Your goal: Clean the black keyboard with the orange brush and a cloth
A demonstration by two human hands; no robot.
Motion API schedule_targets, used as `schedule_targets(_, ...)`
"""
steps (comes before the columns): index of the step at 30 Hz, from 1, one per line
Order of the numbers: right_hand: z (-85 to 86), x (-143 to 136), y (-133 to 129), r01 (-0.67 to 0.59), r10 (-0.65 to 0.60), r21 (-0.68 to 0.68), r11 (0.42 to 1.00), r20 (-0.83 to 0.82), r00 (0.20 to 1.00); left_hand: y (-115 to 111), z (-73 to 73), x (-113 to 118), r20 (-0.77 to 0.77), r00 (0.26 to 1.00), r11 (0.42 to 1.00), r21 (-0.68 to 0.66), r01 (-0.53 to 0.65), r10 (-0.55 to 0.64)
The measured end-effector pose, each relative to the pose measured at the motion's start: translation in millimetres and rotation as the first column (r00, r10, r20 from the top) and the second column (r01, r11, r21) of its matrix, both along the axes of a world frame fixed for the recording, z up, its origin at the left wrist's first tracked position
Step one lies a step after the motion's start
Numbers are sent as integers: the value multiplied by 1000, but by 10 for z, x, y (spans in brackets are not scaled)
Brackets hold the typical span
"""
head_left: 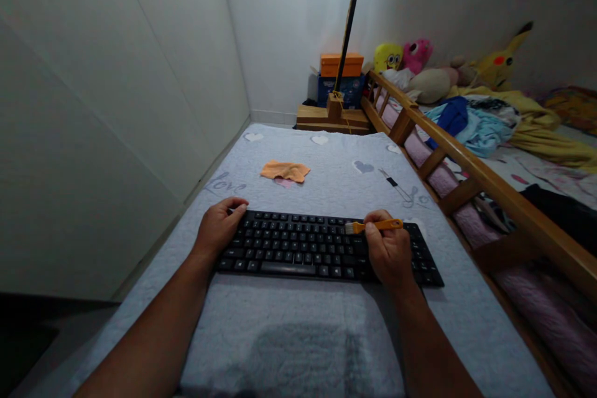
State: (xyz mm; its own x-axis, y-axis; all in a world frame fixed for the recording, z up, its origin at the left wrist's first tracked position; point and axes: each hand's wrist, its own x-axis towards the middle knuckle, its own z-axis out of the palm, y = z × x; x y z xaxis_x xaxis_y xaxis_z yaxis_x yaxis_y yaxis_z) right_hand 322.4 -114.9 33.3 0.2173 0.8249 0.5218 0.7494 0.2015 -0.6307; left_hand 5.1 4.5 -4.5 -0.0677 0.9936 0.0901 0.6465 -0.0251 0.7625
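– Left forearm point(153, 323) and right forearm point(431, 336) nearest the lens, both cut off by the bottom edge. What are the hands on?

– Left hand point(219, 227) at the upper left corner of the black keyboard point(289, 268). Probably bracing it against sliding. Right hand point(389, 255) is closed on the handle of a yellow brush point(386, 224), thumb and fingers near the bristle end. Short grip, likely for control.

– Left one clamped?

– Can't tell. Fingers bent, but pinch vs. plain rest on the edge doesn't show.

– Keyboard position?

– Flat on the patterned cover point(289, 317), crosswise in front of the person. Reads as set for both hands to reach. Bristles angle left over the upper right of the main key block; contact with the keycaps unclear.

– Other bits?

– Orange cloth point(285, 170) beyond the keyboard, crumpled. Thin metal tool point(392, 182) with a black grip, off to the right. Both look parked out of the way but reachable. Tool type too fine to name.

– Blind spots?

– Keys under the right hand and wrist. Any cable. Whatever carries the cover: bench or bed, can't say. Top of the black pole point(351, 18) runs out of frame.
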Motion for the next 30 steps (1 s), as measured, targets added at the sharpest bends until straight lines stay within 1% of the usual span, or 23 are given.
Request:
schedule_targets(4,-19,-2,7,-7,8,-26,1000,34,999,3,3,3,0,1000,1000,6,7,-7)
schedule_targets(6,-26,-7,13,-3,4,-23,1000,13,1000,4,-4,0,4,1000,1000,7,10,-10)
schedule_targets(10,-28,3,2,-16,17,8,1000,-109,994,9,-29,-10,6,1000,1000,0,10,-10)
schedule_targets(14,-28,23,-17,-66,53,-46,997,-243,968,7,-27,-11,4,1000,1000,1,2,-2)
schedule_targets(16,-30,18,-12,-110,72,-92,990,-347,935,3,-15,-5,2,1000,1000,-1,-5,5)
schedule_targets(20,-39,-34,9,-220,87,-169,961,-569,818,-4,-2,1,-2,1000,1000,-2,-7,7)
schedule_targets(23,-57,-82,12,-280,96,-193,940,-637,765,0,-8,-2,1,1000,1000,3,0,0)
schedule_targets(25,-73,-100,9,-298,104,-209,931,-633,768,5,-13,-5,3,1000,1000,6,-1,1)
schedule_targets(26,-79,-102,8,-298,106,-218,929,-615,782,7,-15,-6,3,1000,1000,6,-1,1)
schedule_targets(28,-88,-91,7,-271,106,-232,934,-546,831,12,-18,-8,2,1000,1000,10,0,0)
schedule_targets(30,-85,-64,9,-218,99,-234,947,-434,895,15,-19,-9,3,1000,1000,11,3,-4)
